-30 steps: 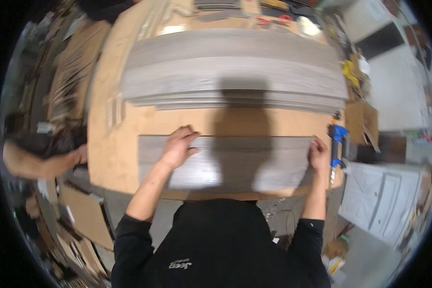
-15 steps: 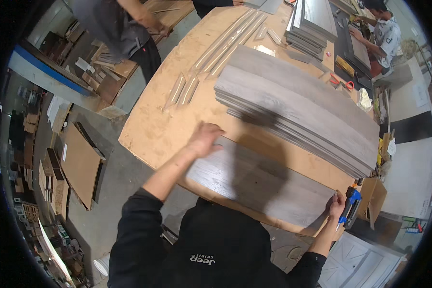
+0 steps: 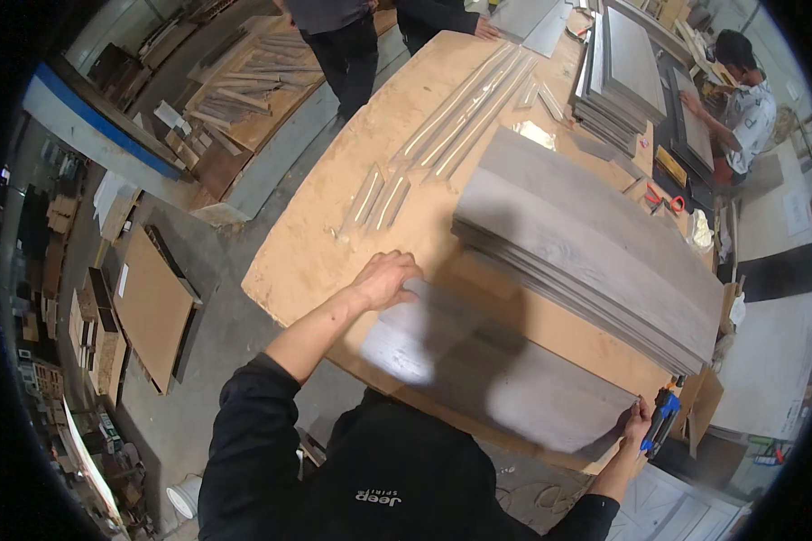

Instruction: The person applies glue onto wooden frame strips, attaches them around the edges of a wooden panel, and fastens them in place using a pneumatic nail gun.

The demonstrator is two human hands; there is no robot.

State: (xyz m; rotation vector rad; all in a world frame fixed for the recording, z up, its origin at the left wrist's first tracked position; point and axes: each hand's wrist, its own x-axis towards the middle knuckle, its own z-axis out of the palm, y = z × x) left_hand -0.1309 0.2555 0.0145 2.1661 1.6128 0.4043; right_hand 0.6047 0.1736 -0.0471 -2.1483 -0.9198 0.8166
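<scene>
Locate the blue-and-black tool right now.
In the head view, the blue-and-black tool is at lower right, by the right end of the table, just right of the right hand.

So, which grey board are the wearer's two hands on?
The lone near board: left hand at one end, right hand at the other. Neither touches the big stack beyond.

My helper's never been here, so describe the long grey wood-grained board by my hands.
Start at the large tan worktable. Along its near edge, your bare left hand and bare right hand mark opposite ends of the long grey board. Unlike the stack of grey boards beyond, this one lies apart.
</scene>
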